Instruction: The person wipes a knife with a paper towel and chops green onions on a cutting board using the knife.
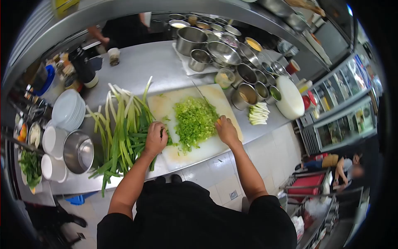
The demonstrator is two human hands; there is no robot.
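A heap of chopped green onion [192, 122] covers the middle of a pale cutting board [224, 97]. My right hand [227, 129] is closed round the orange-yellow handle of a knife at the heap's right edge; its thin blade [202, 93] points up and left across the board. At the board's left edge my left hand [156, 137] has its fingers curled beside the green leaf ends; whether it grips any of them is too small to make out. Long whole green onions [120, 128] lie on the steel counter just left of this hand.
Metal pots [191, 40] and bowls crowd the back right. A white round block [289, 97] and cut white stalks [259, 113] lie right of the board. Stacked plates [68, 110] and a steel bowl [78, 152] stand left. Another person's arm [98, 35] shows across the counter.
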